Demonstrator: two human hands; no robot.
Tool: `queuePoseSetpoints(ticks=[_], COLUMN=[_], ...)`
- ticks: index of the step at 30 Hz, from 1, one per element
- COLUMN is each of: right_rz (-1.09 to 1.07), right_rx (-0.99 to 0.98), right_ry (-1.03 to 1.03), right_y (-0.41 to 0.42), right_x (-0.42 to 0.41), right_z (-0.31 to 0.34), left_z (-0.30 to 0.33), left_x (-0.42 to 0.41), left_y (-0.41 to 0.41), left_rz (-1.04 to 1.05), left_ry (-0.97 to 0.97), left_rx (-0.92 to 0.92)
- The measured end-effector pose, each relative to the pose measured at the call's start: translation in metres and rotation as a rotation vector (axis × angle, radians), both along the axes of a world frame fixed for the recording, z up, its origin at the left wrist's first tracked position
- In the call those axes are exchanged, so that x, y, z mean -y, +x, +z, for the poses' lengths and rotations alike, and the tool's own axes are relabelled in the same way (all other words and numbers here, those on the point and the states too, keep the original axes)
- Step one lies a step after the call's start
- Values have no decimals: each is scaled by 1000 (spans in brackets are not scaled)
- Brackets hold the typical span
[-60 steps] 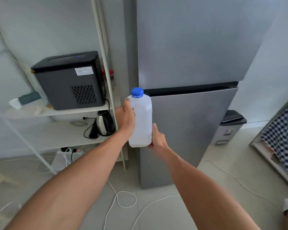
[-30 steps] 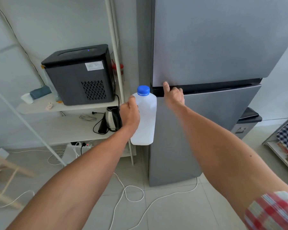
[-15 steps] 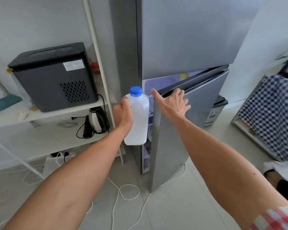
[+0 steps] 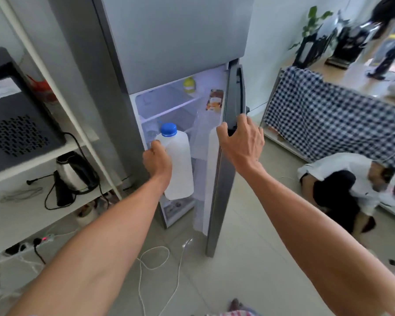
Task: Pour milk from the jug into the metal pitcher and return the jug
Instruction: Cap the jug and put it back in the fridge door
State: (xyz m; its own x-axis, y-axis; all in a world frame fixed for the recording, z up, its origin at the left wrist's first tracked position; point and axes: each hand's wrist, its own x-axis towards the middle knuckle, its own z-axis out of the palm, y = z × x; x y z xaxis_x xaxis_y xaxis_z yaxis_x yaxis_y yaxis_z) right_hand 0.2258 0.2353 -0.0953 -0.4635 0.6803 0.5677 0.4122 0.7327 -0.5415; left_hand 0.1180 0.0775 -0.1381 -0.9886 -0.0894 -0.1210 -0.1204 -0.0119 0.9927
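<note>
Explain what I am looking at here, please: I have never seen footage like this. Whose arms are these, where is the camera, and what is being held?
No machine here: a person wears one wide-angle camera on the head, looking forward and down, so both arms reach into the picture from below. The left hand grips a white plastic milk jug with a blue cap, upright, in front of the open fridge compartment. The right hand holds the edge of the lower fridge door, which stands wide open. Inside, a small yellow-lidded container sits on the upper shelf and a carton stands near the door. To the left, a shelf unit carries a black appliance and a kettle. The metal pitcher is not in view.
</note>
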Motion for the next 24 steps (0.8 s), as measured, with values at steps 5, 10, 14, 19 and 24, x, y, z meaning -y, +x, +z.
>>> queuePoseSetpoints(ticks=[5,10,14,19,24], right_rz=[-43,-135,-212,-249,-289], right_rx=[-99,-146,-186,-235,-286], right_ry=[8,14,16,27,62], right_y=[43,70,80,89,90], right_x=[-38,-84,-115,-149,-169], right_z=[-3,-5,-11,-15,-19], left_z=[-25,-32,-48,-76,-106], left_x=[-42,-82,-119,-164,-209], left_y=[6,35,42,46,50], left_rz=[-8,-90,-60,-2,18], left_ry=[86,251,364,466,486], left_rx=[158,246,387,497,568])
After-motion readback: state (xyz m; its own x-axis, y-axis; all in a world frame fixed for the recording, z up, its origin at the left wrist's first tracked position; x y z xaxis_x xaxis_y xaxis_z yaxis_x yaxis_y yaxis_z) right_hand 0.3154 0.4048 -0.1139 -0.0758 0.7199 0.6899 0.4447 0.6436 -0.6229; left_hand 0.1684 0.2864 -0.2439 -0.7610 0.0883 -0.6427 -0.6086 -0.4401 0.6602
